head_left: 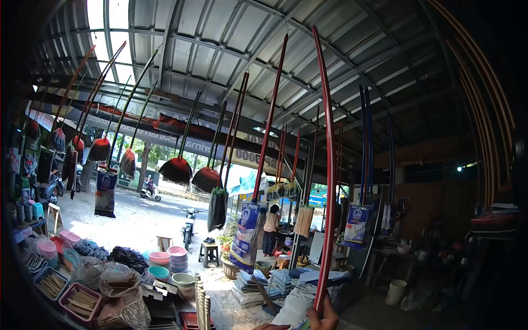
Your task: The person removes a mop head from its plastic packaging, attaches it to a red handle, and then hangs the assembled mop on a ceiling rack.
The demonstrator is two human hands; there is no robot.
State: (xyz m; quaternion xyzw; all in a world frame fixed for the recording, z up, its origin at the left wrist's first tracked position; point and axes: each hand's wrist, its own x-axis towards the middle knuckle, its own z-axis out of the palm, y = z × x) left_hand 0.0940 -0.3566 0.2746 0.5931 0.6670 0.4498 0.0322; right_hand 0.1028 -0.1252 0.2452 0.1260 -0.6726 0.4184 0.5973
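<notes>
A long red pole (331, 165) stands nearly upright before me, its top close to the metal roof. Near its lower end, my right hand (324, 318) has its fingers wrapped around it. A sliver of my left hand (272, 326) shows at the bottom edge, left of the pole; its fingers are mostly cut off. Between the hands lies a bit of pale green wrapping, and the pole's foot is out of view. Just left of the pole hangs a mop in a blue printed bag (246, 236) on a red handle.
Brooms (177, 169) and bagged mops hang from the roof frame. Plastic basins (177, 258), baskets (80, 302) and folded stacks (248, 289) cover the floor. Wooden posts (202, 302) rise close in front. A person (271, 231) stands farther back; a motorbike (188, 226) is outside.
</notes>
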